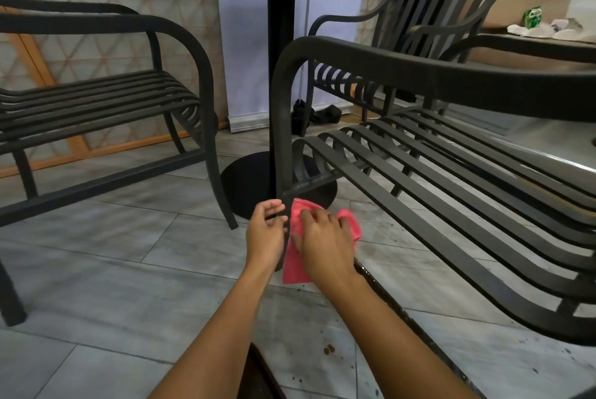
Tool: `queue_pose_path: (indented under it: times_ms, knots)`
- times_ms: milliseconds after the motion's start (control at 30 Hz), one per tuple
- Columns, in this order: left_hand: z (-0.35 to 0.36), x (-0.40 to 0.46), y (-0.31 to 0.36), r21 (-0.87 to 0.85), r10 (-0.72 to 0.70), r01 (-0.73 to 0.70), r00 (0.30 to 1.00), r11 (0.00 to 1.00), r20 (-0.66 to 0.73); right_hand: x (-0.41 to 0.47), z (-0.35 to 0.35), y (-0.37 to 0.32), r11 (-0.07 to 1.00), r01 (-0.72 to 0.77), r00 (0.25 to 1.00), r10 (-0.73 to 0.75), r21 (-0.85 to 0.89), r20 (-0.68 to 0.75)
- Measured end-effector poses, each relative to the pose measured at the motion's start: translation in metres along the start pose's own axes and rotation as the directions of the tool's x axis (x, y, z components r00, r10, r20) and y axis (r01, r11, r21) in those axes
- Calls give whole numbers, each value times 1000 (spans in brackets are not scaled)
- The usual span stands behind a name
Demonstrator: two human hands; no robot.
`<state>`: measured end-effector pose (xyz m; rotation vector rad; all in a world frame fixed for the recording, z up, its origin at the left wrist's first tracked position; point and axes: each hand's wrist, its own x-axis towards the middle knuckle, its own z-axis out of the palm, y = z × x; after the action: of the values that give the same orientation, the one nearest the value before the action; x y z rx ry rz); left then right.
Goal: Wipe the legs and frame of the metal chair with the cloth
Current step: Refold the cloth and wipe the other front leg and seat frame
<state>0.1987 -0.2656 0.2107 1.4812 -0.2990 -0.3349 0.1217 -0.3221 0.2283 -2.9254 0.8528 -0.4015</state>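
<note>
Your right hand (325,237) presses a crumpled pink cloth (298,265) against the front leg (280,153) of the dark metal chair (451,153), fingers curled over the fabric. At nine o'clock of it, your left hand (266,231) hangs loosely curled, holding nothing. The chair's slatted seat runs toward three o'clock. Beyond, at twelve, stands a black table pedestal (280,53).
</note>
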Motion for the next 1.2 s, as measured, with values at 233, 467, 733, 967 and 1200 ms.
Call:
queue_pose_path:
  times_ms: [233,467,733,967,1200]
  knots:
    - [-10,24,-14,629,250,-384,922,676,294,17,6,-2,990,53,998,-47,-128,52]
    - [-8,26,-17,729,187,-414,908,544,376,24,-1,2,991,92,992,-82,-101,101]
    - [-10,27,-14,760,183,-407,912,507,366,22,-7,0,988,83,990,-67,-131,121]
    - [-10,28,-12,761,169,-398,915,512,365,13,-13,5,990,61,986,-39,-127,164]
    - [-8,26,-14,771,160,-378,924,513,347,3,-13,12,995,46,988,-31,-92,150]
